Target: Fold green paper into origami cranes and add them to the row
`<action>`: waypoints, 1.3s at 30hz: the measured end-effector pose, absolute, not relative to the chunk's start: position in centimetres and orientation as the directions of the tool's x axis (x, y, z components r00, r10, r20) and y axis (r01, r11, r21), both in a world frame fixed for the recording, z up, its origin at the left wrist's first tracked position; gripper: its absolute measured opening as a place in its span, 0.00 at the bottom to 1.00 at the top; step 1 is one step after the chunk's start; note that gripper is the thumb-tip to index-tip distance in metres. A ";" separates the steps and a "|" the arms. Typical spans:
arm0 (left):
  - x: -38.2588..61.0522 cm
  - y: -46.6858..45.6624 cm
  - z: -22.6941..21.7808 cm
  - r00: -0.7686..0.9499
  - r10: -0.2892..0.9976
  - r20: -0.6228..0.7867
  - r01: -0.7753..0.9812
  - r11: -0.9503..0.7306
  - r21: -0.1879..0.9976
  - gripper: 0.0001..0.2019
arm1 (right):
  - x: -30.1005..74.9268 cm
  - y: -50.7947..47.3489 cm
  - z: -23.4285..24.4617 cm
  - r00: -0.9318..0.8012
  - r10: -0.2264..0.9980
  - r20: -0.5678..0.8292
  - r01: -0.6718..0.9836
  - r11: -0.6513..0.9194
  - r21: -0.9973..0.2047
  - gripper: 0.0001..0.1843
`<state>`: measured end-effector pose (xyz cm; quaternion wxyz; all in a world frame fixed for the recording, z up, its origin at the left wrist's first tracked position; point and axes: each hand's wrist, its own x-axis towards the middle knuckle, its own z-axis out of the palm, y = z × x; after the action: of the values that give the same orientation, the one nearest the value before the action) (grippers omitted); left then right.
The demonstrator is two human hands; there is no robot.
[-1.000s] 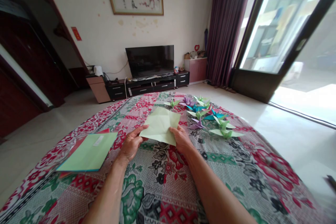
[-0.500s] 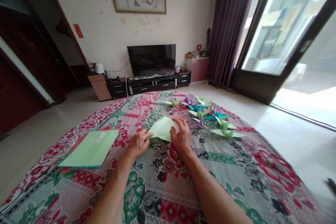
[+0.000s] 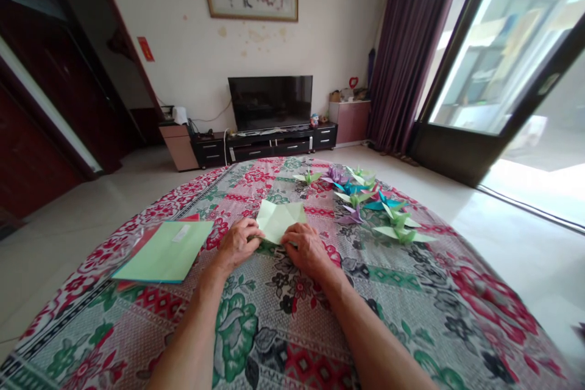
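Observation:
A pale green sheet of paper with crease lines lies between my hands over the middle of the table. My left hand pinches its near left edge between thumb and fingers. At the near right corner, my right hand grips the paper with curled fingers. Beyond it to the right stand several folded paper cranes, among them a light green crane, a purple crane and a blue crane.
A stack of coloured paper sheets, light green on top, lies to the left. A flowered tablecloth covers the round table. Farther back, a television stands on a low black cabinet.
My right hand has moved from the paper's right side down to its near edge. The paper has turned and now shows creases more plainly. The view has shifted slightly left.

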<state>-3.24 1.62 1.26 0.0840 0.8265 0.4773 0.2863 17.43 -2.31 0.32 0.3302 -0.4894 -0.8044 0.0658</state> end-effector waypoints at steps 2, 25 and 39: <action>-3.3 1.7 1.4 0.380 0.794 0.474 0.729 -0.573 0.375 0.09 | 17.3 -2.4 0.3 -0.276 0.841 0.466 0.761 0.487 -0.428 0.08; -1.1 2.5 -0.4 0.073 0.888 0.453 0.812 -0.316 0.490 0.20 | 18.8 -1.3 0.2 -0.037 0.885 0.464 0.792 0.309 -0.527 0.16; -0.6 2.8 -1.0 0.290 0.773 0.564 0.825 -0.501 0.263 0.12 | 18.4 -1.7 0.3 -0.052 0.884 0.464 0.814 0.307 -0.493 0.12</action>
<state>-0.58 2.80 -1.00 -0.0393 0.8022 0.4980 0.3270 18.43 -1.71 0.29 0.3604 -0.5866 -0.7236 0.0487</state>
